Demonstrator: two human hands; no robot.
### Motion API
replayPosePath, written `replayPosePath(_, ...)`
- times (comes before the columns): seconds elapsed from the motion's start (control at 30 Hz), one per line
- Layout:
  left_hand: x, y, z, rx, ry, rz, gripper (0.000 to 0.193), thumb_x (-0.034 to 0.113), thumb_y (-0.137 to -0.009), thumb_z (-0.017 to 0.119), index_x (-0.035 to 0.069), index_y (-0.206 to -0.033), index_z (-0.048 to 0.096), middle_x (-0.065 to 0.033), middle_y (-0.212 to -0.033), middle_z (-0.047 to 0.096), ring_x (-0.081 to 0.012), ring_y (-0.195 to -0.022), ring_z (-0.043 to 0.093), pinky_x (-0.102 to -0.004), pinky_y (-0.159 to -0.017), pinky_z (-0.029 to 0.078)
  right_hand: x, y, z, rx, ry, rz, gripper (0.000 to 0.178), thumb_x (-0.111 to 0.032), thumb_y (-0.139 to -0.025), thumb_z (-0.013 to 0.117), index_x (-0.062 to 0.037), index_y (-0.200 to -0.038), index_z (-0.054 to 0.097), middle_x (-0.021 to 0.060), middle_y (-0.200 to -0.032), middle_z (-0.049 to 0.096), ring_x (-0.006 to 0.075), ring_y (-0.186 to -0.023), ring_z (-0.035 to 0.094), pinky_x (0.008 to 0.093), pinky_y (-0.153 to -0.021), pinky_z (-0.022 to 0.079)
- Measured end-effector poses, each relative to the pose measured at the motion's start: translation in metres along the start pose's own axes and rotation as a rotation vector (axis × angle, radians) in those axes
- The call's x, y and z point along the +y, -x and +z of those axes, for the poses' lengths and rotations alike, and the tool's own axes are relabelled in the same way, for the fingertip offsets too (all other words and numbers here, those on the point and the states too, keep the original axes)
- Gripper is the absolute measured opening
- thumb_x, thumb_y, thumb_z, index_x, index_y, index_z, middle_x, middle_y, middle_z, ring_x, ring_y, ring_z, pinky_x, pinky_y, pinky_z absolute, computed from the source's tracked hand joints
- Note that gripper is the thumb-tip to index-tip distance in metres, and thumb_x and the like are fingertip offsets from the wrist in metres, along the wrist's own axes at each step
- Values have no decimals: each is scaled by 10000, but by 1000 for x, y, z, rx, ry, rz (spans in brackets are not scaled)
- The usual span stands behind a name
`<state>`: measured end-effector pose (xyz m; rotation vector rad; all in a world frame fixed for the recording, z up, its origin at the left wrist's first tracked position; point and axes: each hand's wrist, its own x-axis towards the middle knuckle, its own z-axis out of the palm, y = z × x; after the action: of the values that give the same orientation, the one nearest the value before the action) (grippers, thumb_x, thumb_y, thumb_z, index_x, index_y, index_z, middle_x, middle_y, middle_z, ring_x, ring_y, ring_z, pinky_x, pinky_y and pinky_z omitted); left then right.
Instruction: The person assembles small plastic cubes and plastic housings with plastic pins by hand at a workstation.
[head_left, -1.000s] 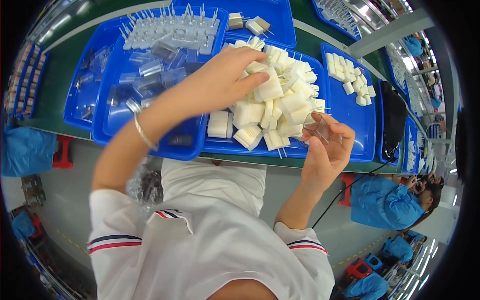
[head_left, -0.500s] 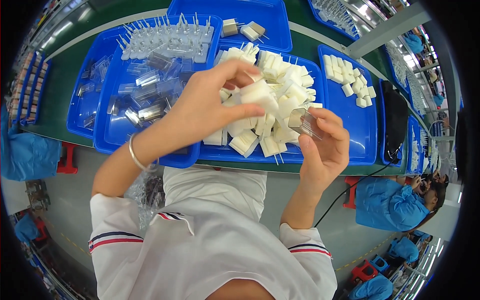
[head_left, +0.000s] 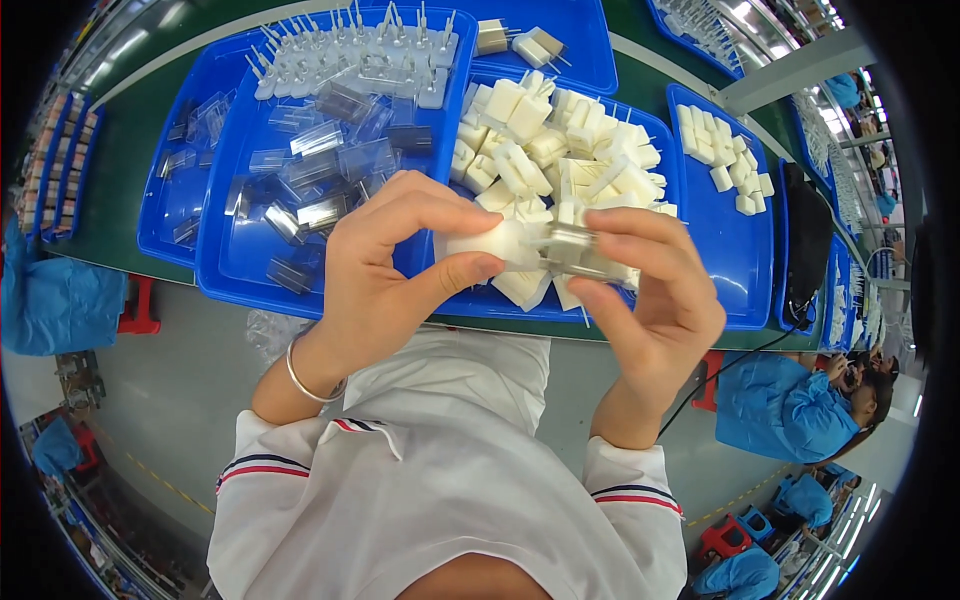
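My left hand (head_left: 375, 260) grips a white plug charger (head_left: 488, 243) between thumb and fingers, its end facing right. Opposite it, my right hand (head_left: 660, 290) pinches a clear plastic cover (head_left: 582, 254), slightly blurred. The two pieces meet end to end in front of me; whether the charger's pins are inside the cover I cannot tell. Right behind my hands lies a heap of white plug chargers (head_left: 522, 168) in a blue tray. To the left, loose clear plastic covers (head_left: 316, 138) lie in another blue tray (head_left: 240, 255).
Rows of pronged pieces (head_left: 360, 62) stand at the back of the covers tray. A blue tray (head_left: 722, 270) on the right holds small white blocks (head_left: 722, 150). A black bag-like item (head_left: 806, 235) lies beyond it. Another person in blue (head_left: 775, 405) works at far right.
My left hand has come down and turned the charger toward the right. My right hand has shifted left with the clear cover, bringing the two pieces together.
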<state>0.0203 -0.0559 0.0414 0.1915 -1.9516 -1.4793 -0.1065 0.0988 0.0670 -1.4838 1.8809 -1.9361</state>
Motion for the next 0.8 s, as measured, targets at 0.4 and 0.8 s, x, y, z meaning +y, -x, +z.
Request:
replayPosePath(0.4, 4, 4, -2, 23, 8, 33, 250, 64, -666, 734, 40, -902, 655, -80, -814, 624, -171, -747, 537, -259, -668, 397, 8, -1, 16, -98, -51, 43, 317, 73, -597, 712, 13, -897, 633, 141, -939, 619, 224, -837, 603, 271, -696, 477)
replayPosePath(0.8, 9, 2, -10, -80, -112, 105, 162, -15, -690, 661, -11, -846, 615, -113, -834, 618, -172, -740, 496, -272, -666, 384, 24, 13, 29, 26, -202, -60, 304, 48, -595, 730, 9, -881, 634, 161, -922, 626, 231, -802, 602, 291, -659, 485)
